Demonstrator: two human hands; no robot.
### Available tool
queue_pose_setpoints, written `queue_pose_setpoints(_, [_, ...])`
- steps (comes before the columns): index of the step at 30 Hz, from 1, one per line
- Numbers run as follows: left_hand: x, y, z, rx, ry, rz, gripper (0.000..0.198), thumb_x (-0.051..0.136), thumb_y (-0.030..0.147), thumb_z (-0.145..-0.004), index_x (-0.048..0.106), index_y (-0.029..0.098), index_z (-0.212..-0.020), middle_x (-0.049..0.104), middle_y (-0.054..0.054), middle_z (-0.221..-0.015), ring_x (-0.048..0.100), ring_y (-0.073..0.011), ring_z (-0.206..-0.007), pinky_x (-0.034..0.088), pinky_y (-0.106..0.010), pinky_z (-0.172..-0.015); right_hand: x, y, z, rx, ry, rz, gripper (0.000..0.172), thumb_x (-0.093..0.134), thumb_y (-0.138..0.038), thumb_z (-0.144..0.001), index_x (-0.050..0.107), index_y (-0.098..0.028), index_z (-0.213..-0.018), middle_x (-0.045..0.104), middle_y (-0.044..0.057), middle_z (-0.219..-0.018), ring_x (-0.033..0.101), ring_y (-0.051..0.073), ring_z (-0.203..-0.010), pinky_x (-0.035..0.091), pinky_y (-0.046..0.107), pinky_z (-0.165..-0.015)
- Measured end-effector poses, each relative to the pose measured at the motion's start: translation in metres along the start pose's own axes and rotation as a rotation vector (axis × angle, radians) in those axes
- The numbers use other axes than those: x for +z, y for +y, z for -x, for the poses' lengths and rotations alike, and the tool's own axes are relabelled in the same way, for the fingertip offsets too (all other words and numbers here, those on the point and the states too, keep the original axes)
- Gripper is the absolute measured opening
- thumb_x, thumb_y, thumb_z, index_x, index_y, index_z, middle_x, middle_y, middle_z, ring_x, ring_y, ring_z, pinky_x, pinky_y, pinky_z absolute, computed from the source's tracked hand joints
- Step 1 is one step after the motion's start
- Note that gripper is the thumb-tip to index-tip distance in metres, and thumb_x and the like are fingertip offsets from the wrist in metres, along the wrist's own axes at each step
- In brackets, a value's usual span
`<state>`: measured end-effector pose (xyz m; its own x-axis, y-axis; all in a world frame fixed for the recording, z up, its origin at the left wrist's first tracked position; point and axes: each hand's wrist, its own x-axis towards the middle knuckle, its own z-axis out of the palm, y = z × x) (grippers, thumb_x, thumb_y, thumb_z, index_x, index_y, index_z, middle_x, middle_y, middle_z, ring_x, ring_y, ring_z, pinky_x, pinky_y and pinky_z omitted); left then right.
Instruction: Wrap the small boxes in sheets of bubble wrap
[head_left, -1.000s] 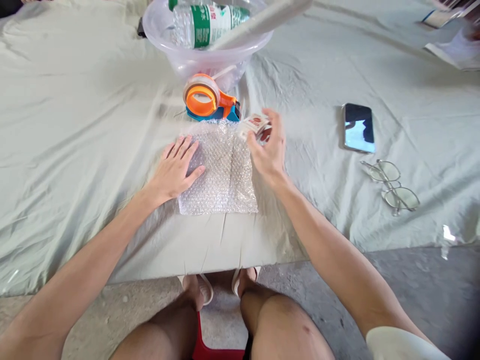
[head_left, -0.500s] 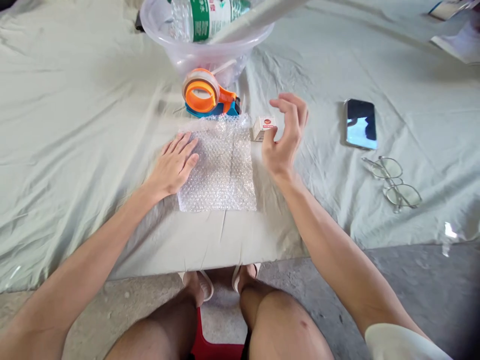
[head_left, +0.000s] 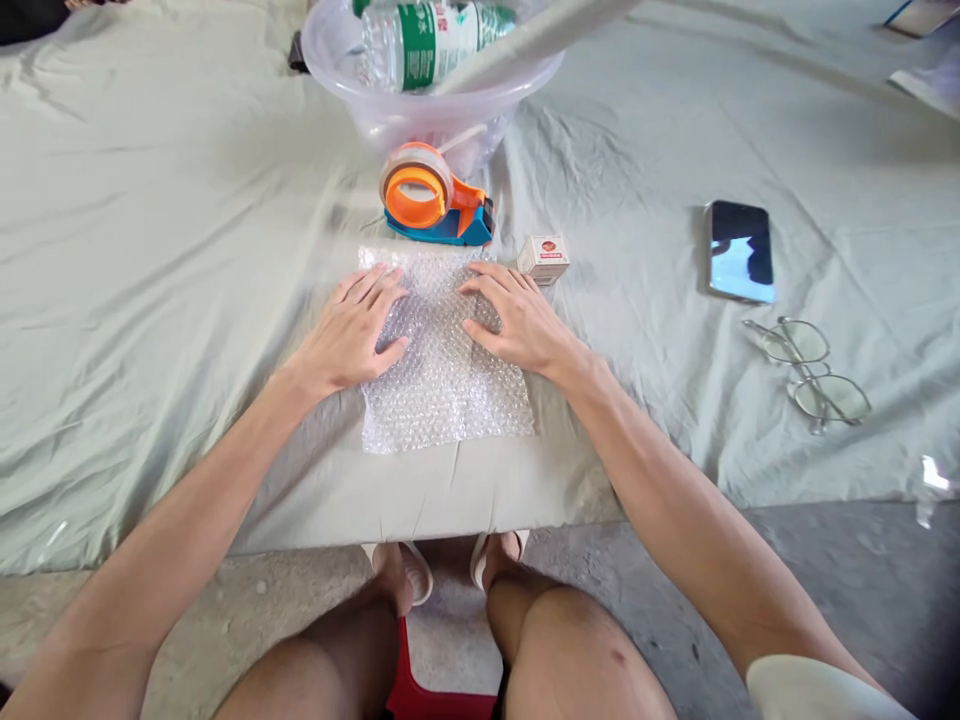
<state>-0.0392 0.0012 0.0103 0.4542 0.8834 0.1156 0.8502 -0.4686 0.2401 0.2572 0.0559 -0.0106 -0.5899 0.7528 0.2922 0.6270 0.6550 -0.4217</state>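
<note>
A sheet of bubble wrap (head_left: 442, 390) lies flat on the cloth-covered table in front of me. My left hand (head_left: 356, 330) rests palm down over its left side, fingers spread. On the right side of the sheet lies my right hand (head_left: 514, 315), also palm down with its fingers apart. Neither hand holds anything. Just beyond the right hand's knuckles stands a small white box (head_left: 544, 258) with a red mark. An orange and blue tape dispenser (head_left: 450, 232) with a roll of tape sits behind the sheet's far edge.
Behind the dispenser stands a clear plastic basin (head_left: 442, 115) holding a green-labelled bottle (head_left: 420, 45). To the right lie a phone (head_left: 740, 250) and a pair of glasses (head_left: 814, 370). The table's front edge (head_left: 427, 538) runs above my feet, and a red stool (head_left: 450, 704) shows below.
My right hand has come down from beside the small box onto the right side of the bubble wrap. The sheet's far edge lies flatter. The whole view has shifted slightly.
</note>
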Motion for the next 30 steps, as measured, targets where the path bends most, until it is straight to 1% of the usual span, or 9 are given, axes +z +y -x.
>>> queue_pose_setpoints(2, [0.003,-0.006,-0.001,-0.045,-0.03,0.073,0.069,0.052,0.049,-0.114,0.041,0.015,-0.173,0.039,-0.019,-0.188,0.031,-0.0371,-0.179,0.023,-0.062,-0.148,0.0,-0.001,0.0,0.023,-0.017,-0.002,0.046,0.063,-0.032,-0.099,0.066,-0.02,-0.142,0.062,0.02,-0.169,0.058,0.042,-0.156,0.046,0.065,-0.13])
queue_pose_setpoints(5, [0.008,-0.014,-0.002,-0.08,-0.06,0.135,0.087,0.04,0.067,-0.118,0.022,0.011,-0.182,0.03,-0.023,-0.191,0.027,-0.0369,-0.181,0.023,-0.06,-0.148,0.0,-0.005,0.0,0.061,-0.045,0.025,0.062,0.06,-0.033,-0.097,0.057,-0.015,-0.157,0.059,0.022,-0.171,0.055,0.044,-0.158,0.044,0.066,-0.13])
queue_pose_setpoints(8, [0.012,-0.017,-0.003,-0.046,-0.08,0.074,0.096,0.034,0.079,-0.115,0.022,0.013,-0.184,0.018,-0.02,-0.195,0.015,-0.0387,-0.183,0.016,-0.06,-0.15,0.0,-0.01,0.002,0.073,-0.063,0.074,0.07,0.056,-0.031,-0.098,0.051,-0.013,-0.165,0.054,0.022,-0.174,0.05,0.045,-0.161,0.04,0.066,-0.133])
queue_pose_setpoints(11, [0.014,-0.017,-0.003,-0.032,-0.082,0.027,0.096,0.031,0.081,-0.115,0.026,0.015,-0.184,0.017,-0.017,-0.195,0.013,-0.038,-0.184,0.012,-0.06,-0.15,-0.001,-0.013,0.004,0.083,-0.052,0.105,0.065,0.055,-0.032,-0.101,0.056,-0.015,-0.164,0.053,0.021,-0.175,0.048,0.045,-0.162,0.038,0.067,-0.135])
queue_pose_setpoints(15, [0.014,-0.017,-0.004,-0.052,-0.09,0.018,0.096,0.034,0.08,-0.115,0.026,0.015,-0.185,0.016,-0.015,-0.196,0.013,-0.0371,-0.184,0.012,-0.058,-0.15,-0.001,-0.01,0.004,0.089,-0.055,0.104,0.067,0.058,-0.048,-0.107,0.056,-0.015,-0.165,0.046,0.023,-0.182,0.043,0.047,-0.167,0.034,0.071,-0.137])
queue_pose_setpoints(20, [0.016,-0.02,-0.004,-0.057,-0.072,0.007,0.082,0.033,0.066,-0.121,0.028,0.016,-0.185,0.015,-0.014,-0.196,0.011,-0.0367,-0.184,0.014,-0.06,-0.15,0.0,-0.008,0.003,0.057,-0.06,0.079,0.069,0.058,-0.051,-0.108,0.054,-0.014,-0.166,0.045,0.024,-0.183,0.043,0.047,-0.169,0.035,0.073,-0.138])
queue_pose_setpoints(23, [0.017,-0.021,-0.005,-0.06,-0.067,0.003,0.074,0.031,0.057,-0.122,0.03,0.017,-0.185,0.019,-0.013,-0.195,0.015,-0.0354,-0.184,0.017,-0.059,-0.149,-0.006,-0.009,0.003,0.061,0.08,0.075,0.062,0.054,-0.052,-0.11,0.056,-0.025,-0.165,0.044,0.016,-0.185,0.039,0.046,-0.171,0.031,0.078,-0.138])
queue_pose_setpoints(27, [0.015,-0.019,-0.006,-0.08,-0.087,-0.004,0.073,0.036,0.054,-0.121,0.031,0.018,-0.184,0.019,-0.012,-0.195,0.018,-0.0351,-0.183,0.019,-0.058,-0.149,-0.011,0.004,0.003,0.203,0.399,0.103,0.058,0.052,-0.045,-0.113,0.047,-0.037,-0.17,0.052,0.01,-0.179,0.028,0.042,-0.175,0.022,0.082,-0.139])
queue_pose_setpoints(30, [0.013,-0.016,-0.006,-0.096,-0.098,-0.003,0.073,0.038,0.051,-0.12,0.032,0.017,-0.184,0.02,-0.013,-0.195,0.018,-0.0349,-0.183,0.018,-0.059,-0.149,-0.002,0.024,0.005,0.261,0.461,0.107,0.056,0.058,-0.043,-0.113,0.048,-0.039,-0.168,0.056,0.011,-0.173,0.033,0.041,-0.17,0.024,0.082,-0.138])
